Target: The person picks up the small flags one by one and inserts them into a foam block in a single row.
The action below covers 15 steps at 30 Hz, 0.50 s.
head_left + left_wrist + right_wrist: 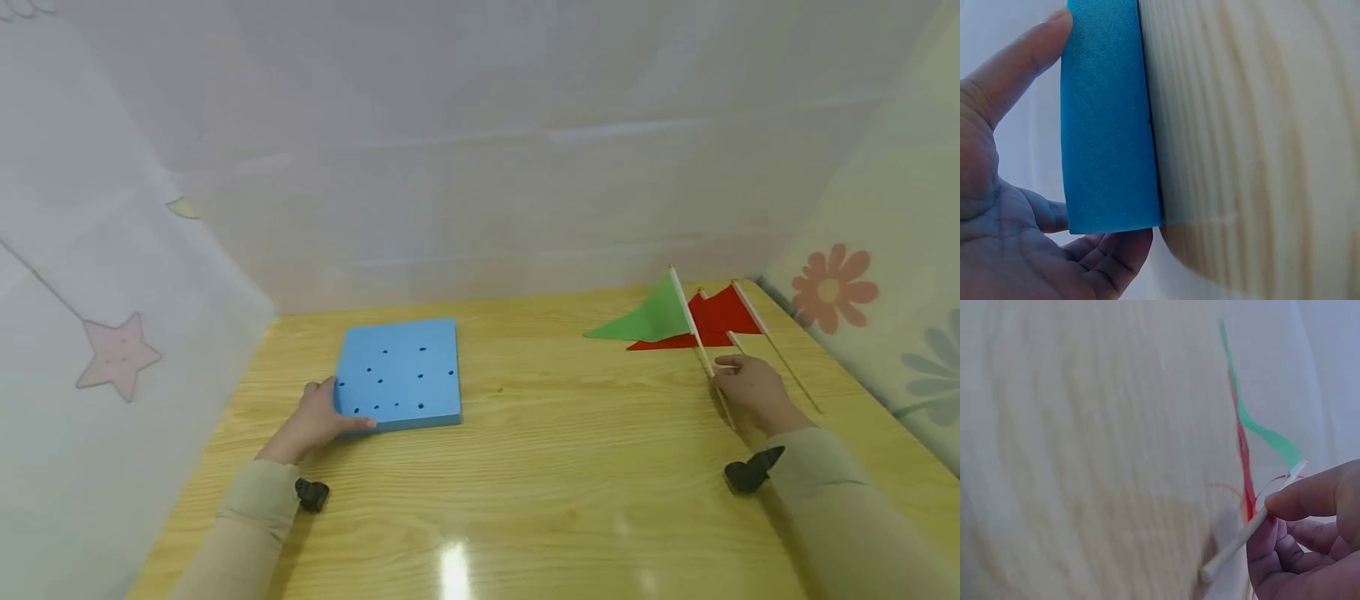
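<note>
A blue foam block (401,367) with several small holes in its top lies on the left of the table. My left hand (318,419) grips its near left corner, thumb along the front edge and fingers at the left side. In the left wrist view the thumb meets one edge of the foam (1110,125) and the fingers bend around its end. On the right, my right hand (752,388) pinches the wooden stick of a green pennant flag (660,314) between thumb and fingers. Red pennant flags (726,312) lie behind and beside it, partly covered by the green cloth.
The wood-grain table (525,475) stretches between both hands. A pale fabric backdrop (480,167) rises behind it, and printed fabric walls stand close on the left and right. A bare stick (791,371) from a red flag reaches past the right hand.
</note>
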### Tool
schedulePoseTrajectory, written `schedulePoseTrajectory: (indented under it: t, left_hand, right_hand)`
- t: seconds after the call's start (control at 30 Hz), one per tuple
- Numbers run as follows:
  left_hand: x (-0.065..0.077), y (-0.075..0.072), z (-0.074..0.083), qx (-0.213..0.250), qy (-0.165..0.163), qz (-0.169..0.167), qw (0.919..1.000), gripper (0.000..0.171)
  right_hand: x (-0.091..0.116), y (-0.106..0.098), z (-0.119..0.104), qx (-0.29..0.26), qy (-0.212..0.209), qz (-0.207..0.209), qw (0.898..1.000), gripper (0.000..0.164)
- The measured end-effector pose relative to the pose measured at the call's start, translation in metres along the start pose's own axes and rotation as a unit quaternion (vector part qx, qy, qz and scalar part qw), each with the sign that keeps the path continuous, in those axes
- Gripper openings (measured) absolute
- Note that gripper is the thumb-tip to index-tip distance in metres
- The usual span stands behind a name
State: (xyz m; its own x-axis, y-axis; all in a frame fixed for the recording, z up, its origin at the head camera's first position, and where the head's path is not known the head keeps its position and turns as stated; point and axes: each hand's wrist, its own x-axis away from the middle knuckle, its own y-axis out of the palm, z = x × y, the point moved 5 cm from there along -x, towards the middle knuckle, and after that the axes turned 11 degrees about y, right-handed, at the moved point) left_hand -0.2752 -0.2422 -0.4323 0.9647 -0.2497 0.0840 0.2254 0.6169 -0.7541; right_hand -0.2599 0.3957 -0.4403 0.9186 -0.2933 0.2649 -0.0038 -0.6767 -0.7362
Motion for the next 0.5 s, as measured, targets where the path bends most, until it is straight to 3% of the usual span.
schedulePoseTrajectory:
  t: [0.23,0.5]
  left_hand:
    - [-0.004,0.006,0.012,0.011,0.004,0.0,0.9999,0.124]
    - [-0.009,0.019,0.015,0.018,0.001,-0.015,0.9997,0.13]
  right_hand:
    - [0.005,-0.001,-0.003,-0.055,0.003,-0.016,0.998,0.053]
    - [0.01,-0.002,-0.002,-0.118,-0.008,-0.025,0.993,0.051]
